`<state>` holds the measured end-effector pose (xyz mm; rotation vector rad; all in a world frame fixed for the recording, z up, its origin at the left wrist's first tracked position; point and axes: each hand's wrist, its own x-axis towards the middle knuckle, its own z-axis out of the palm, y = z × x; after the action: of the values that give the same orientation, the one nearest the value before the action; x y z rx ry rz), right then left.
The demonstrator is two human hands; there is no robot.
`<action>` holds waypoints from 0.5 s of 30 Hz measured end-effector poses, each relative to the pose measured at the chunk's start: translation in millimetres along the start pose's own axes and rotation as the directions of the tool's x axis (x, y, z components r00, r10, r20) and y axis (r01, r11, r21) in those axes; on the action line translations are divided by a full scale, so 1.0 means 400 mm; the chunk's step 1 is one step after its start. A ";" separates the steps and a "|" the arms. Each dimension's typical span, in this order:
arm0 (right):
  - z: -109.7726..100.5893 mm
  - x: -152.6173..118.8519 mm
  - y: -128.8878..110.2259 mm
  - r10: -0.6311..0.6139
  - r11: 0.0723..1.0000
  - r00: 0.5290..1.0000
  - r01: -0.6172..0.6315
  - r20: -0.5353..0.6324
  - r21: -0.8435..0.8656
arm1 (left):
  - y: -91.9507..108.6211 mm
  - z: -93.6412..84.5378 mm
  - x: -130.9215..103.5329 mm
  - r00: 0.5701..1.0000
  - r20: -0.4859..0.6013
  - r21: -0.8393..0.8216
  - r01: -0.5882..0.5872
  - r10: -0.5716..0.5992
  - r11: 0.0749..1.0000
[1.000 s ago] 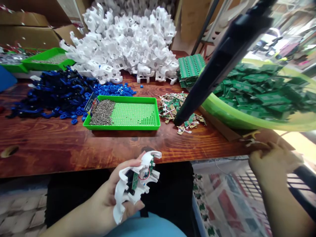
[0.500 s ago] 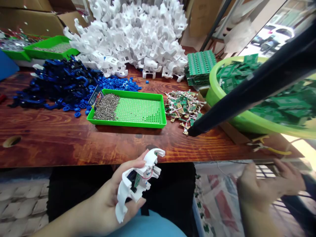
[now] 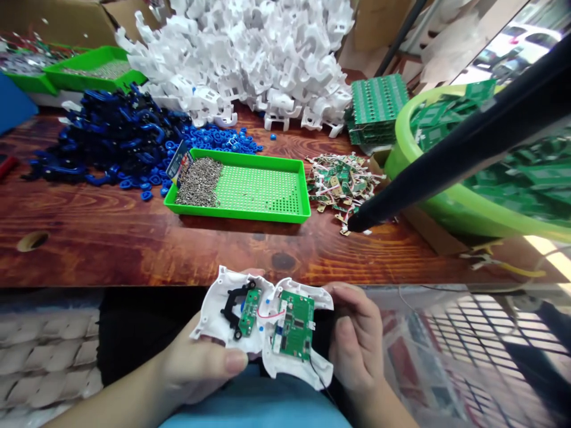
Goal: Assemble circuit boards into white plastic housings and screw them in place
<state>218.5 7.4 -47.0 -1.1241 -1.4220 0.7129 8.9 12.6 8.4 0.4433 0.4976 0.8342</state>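
Observation:
My left hand (image 3: 200,359) holds an opened white plastic housing (image 3: 209,306) from the left, thumb along its lower edge. The housing's inner side faces up. Its left half carries a black plastic bracket (image 3: 231,312) and a small green circuit board (image 3: 250,313). A larger green circuit board (image 3: 298,324) sits in the right half, joined by a thin red wire (image 3: 270,315). A black cable (image 3: 320,377) hangs from the lower right. Against the right edge, my right hand (image 3: 357,333) is closed with curled fingers; what lies inside them is hidden.
Beyond the hands stands a green tray (image 3: 259,184) with metal screws at its left. Around it lie blue parts (image 3: 102,142), white shells (image 3: 250,59) and small wired boards (image 3: 343,178). A dark pole (image 3: 446,154) crosses before a green tub (image 3: 446,220) of circuit boards.
My right hand has come from the far right to the housing's right edge. The housing has turned from edge-on to inner side up, showing both boards. The view has shifted slightly.

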 end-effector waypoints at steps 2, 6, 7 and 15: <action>0.018 0.006 -0.015 -0.009 0.999 1.000 0.008 0.021 0.032 | -0.002 -0.001 0.001 1.000 0.013 -0.039 -0.017 0.018 0.999; 0.036 0.012 -0.039 0.015 0.997 0.998 -0.019 0.053 0.074 | -0.006 -0.006 0.004 0.998 0.030 -0.076 -0.045 0.048 0.996; 0.038 0.012 -0.042 0.023 0.996 0.998 -0.028 0.055 0.083 | -0.006 -0.006 0.005 0.998 0.031 -0.080 -0.046 0.049 0.996; 0.032 0.004 -0.034 0.053 0.989 0.995 -0.064 0.081 0.136 | -0.001 -0.006 0.009 0.998 0.067 -0.086 0.017 -0.011 0.996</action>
<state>203.0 6.2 -36.4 -1.0423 -1.3863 0.8918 9.7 15.4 5.6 0.3864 0.4008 0.8214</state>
